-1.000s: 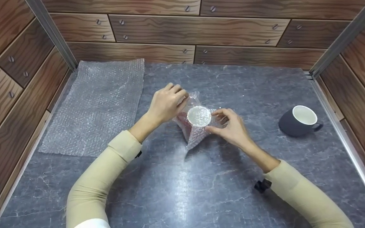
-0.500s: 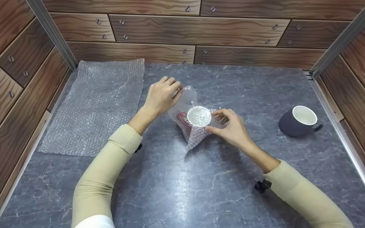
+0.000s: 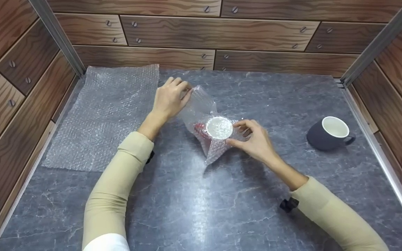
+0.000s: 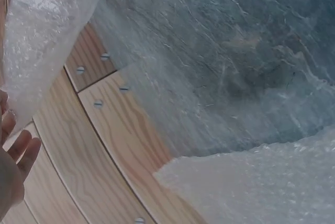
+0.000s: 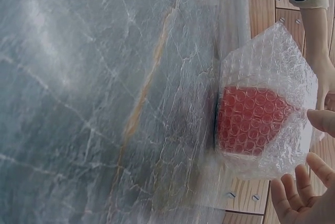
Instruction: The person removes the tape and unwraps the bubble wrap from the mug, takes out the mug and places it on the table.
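Note:
In the head view, a red mug [image 3: 201,129] with a white inside stands mid-table, wrapped in bubble wrap [image 3: 198,104]. My left hand [image 3: 169,97] pinches a corner of this wrap and holds it up, behind and left of the mug. The stretched flap also shows beside the fingers in the left wrist view. On the mug's right, my right hand [image 3: 255,141] grips the covered rim between thumb and fingers. Through the bubbles, the red side of the mug [image 5: 251,119] is visible in the right wrist view. No handle can be made out.
A flat sheet of bubble wrap [image 3: 106,118] lies on the left of the grey marbled table [image 3: 173,202]. Farther right stands a dark mug [image 3: 318,136], upright, handle to the right. Wood-patterned walls [image 3: 218,33] enclose the back and sides.
My left hand has moved back and left, drawing the wrap corner away from the mug so the flap is stretched out. My right hand and the mug have stayed in place.

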{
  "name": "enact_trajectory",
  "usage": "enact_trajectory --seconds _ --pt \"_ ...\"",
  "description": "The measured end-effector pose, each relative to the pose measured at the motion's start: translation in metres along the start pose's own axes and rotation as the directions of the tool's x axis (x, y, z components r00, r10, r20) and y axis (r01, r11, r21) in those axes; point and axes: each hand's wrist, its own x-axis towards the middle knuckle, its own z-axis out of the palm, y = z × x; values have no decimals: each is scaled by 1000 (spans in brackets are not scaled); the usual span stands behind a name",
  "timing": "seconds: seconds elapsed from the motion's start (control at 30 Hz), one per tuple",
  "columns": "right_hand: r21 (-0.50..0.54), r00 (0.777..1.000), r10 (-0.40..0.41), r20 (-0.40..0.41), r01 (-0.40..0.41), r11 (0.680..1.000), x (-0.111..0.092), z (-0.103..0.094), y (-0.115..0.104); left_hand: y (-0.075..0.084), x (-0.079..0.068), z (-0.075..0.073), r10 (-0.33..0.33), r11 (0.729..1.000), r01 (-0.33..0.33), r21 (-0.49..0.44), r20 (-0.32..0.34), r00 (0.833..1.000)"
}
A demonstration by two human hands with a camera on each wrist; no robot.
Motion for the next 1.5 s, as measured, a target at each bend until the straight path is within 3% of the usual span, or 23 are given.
enact_trajectory --seconds 0.23,0.57,0.73,0.9,1.0,1.33,1.5 --pt "-3 1000 8 0 -8 1000 -1 0 -1 -10 -1 3 -134 988 136 -67 41 990" --pt "-17 1000 16 10 -16 1000 -2 -2 -3 -25 -1 10 -318 930 331 -157 102 942" --pt "-27 1000 11 11 -11 1000 -1 -3 -3 -32 -3 14 -400 875 414 -249 108 910" --pt "-24 1000 12 14 -12 1000 -2 -3 -3 -38 -6 16 -487 811 499 -305 121 865" --pt "-22 1000 14 13 -14 1000 -2 -3 -3 -41 -8 18 -514 789 525 -320 124 849" --pt "-14 1000 12 19 -12 1000 -2 -2 -2 -49 -12 23 -545 764 555 -331 130 828" --pt "-11 1000 8 17 -8 1000 -1 -2 -2 -52 -13 23 -598 700 615 -362 174 782"
